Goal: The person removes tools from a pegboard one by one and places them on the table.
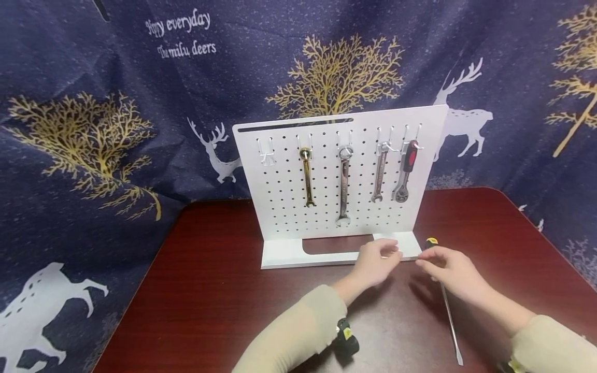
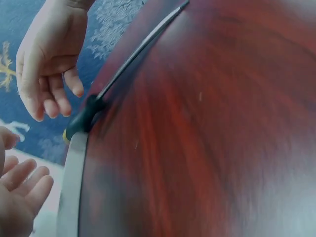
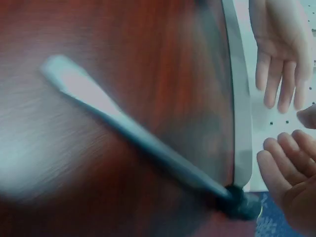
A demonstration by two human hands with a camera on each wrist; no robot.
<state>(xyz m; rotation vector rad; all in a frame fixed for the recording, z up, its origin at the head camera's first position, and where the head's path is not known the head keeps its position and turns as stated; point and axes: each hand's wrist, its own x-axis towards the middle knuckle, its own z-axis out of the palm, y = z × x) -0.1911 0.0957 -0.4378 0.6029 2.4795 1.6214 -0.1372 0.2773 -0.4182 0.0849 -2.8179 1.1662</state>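
Observation:
My left hand (image 1: 379,261) hovers over the front right of the white pegboard stand's base (image 1: 284,255), its fingers loosely bent with nothing in them. Just past the base's right corner is my right hand (image 1: 450,269), relaxed and holding nothing. A flathead screwdriver (image 1: 450,321) lies on the table below the right hand, its tip toward me. Its black and yellow handle (image 2: 86,116) sits right by the corner of the base. In the right wrist view the fingers of the left hand (image 3: 281,44) and right hand (image 3: 296,182) face each other, apart.
On the pegboard (image 1: 289,207) hang a gold-coloured wrench (image 1: 307,178), a long silver wrench (image 1: 344,186), a shorter wrench (image 1: 380,173) and a ratchet (image 1: 407,171) with a black and red handle. A bare hook (image 1: 267,155) is at far left. A patterned cloth (image 1: 116,248) hangs behind the table (image 1: 200,300).

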